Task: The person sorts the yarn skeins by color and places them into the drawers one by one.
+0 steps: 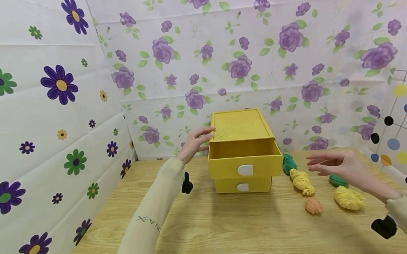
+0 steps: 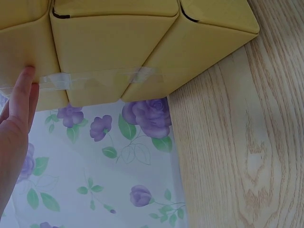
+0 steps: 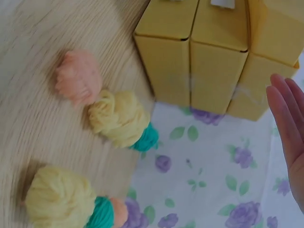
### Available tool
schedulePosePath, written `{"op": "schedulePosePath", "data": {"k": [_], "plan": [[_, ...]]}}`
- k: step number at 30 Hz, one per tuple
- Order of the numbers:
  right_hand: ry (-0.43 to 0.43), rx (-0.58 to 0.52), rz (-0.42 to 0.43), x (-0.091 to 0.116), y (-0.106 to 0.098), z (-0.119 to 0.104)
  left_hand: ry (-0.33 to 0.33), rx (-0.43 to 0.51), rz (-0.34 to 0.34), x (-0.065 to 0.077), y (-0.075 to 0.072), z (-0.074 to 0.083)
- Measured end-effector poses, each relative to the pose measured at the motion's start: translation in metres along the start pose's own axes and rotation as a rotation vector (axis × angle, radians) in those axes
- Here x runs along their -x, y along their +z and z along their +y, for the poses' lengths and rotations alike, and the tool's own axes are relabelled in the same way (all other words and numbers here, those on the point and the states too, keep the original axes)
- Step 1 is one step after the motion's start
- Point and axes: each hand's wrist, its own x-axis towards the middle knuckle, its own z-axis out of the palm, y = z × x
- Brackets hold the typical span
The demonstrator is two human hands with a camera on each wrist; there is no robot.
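Observation:
A yellow drawer unit (image 1: 240, 125) stands at the back of the table, its upper drawer (image 1: 245, 166) pulled out and bare inside where it shows. My left hand (image 1: 196, 142) rests against the unit's upper left side with extended fingers. In the left wrist view, those fingers (image 2: 21, 99) lie along one yellow section (image 2: 28, 45). My right hand (image 1: 339, 165) hovers to the right of the unit, fingers relaxed and holding nothing. Below and around it lie yarn balls: a yellow one (image 1: 349, 197), a green one (image 1: 338, 180) and an orange one (image 1: 313, 205).
Beside the unit's right side, another green yarn ball (image 1: 289, 163) and a yellow yarn bundle (image 1: 302, 182) lie on the wooden table (image 1: 207, 231). In the right wrist view a further orange ball (image 3: 118, 211) shows. Flowered cloth (image 1: 188, 67) hangs behind and at the left.

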Motion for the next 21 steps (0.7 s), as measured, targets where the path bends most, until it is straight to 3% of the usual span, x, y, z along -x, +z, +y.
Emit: {"op": "schedulePosePath", "data": {"k": [6,10,16,21], "plan": [[0.065,0.030,-0.119,0.011,-0.008,0.020,0.003,0.016,0.003,0.000,-0.001,-0.002],[0.098,0.063,-0.182,0.023,-0.014,0.033,0.005,0.028,0.025,-0.006,-0.001,-0.013],[0.070,-0.021,-0.225,0.032,-0.020,0.050,0.007,0.023,0.058,-0.014,-0.004,-0.025],[0.093,-0.050,-0.263,0.034,-0.021,0.059,0.006,0.029,0.053,-0.012,-0.004,-0.021]]}}
